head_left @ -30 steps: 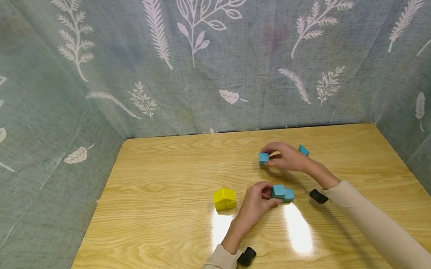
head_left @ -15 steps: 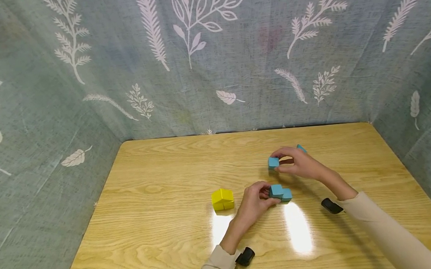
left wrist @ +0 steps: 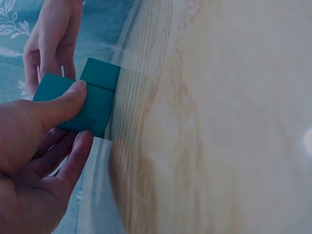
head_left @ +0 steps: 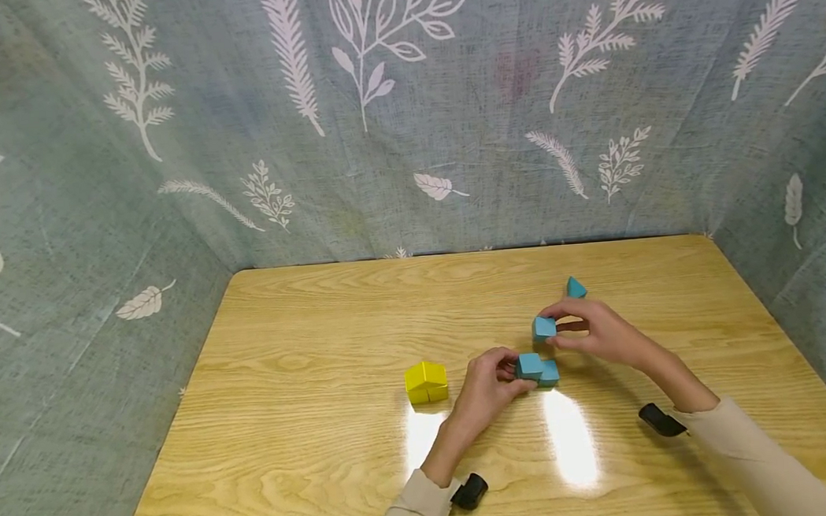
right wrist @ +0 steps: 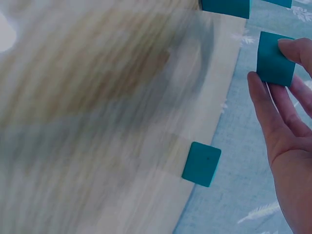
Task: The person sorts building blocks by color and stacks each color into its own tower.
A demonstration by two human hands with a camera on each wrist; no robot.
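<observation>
My left hand point(head_left: 488, 391) holds a small stack of blue cubes from its left side. One blue cube point(head_left: 530, 365) sits on top, and a lower blue cube point(head_left: 549, 373) stands to its right on the table. In the left wrist view the thumb lies across the seam between the upper cube and the block under it point(left wrist: 100, 109). Just behind the stack, my right hand point(head_left: 606, 337) pinches another blue cube point(head_left: 544, 328) between thumb and fingers. That cube point(right wrist: 275, 58) is off the table and apart from the stack. A blue triangular block point(head_left: 576, 287) lies behind the right hand.
Yellow blocks point(head_left: 427, 382) forming a house shape stand to the left of my left hand. Everything is on a wooden table point(head_left: 289, 439). A leaf-patterned grey-blue cloth point(head_left: 382, 212) hangs behind the table and along its sides.
My right hand has carried its blue cube right and toward the front, nearer the stack. The triangular block shows more fully now than half a second ago. My left hand stays in place.
</observation>
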